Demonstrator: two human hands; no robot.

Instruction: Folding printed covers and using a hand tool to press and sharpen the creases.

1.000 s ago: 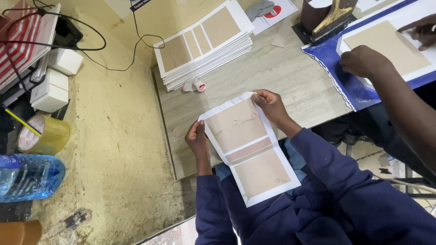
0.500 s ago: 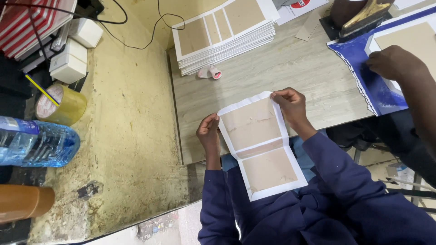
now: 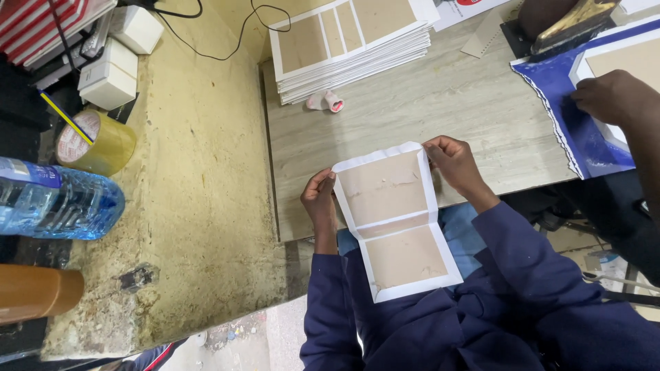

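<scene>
The person held a folded card cover, white-bordered with two brown panels, over the near edge of the wooden table. Its upper panel lay above the tabletop while the lower panel hung down over the lap. The left hand gripped the cover's left edge at the upper panel, fingers curled in and closed on the border, wrist bent up from a forearm in a dark blue sleeve. The right hand pinched the upper right corner, thumb and fingertips pressed together on the white margin, the forearm angling down and to the right.

Farther back on the table sat a stack of flat covers of the same kind, with a small pink-and-white object, perhaps a roll of tape, just beside it. At the right, another person's hand rested on a blue sheet. On the yellowish counter to the left stood a roll of tape and a plastic water bottle.
</scene>
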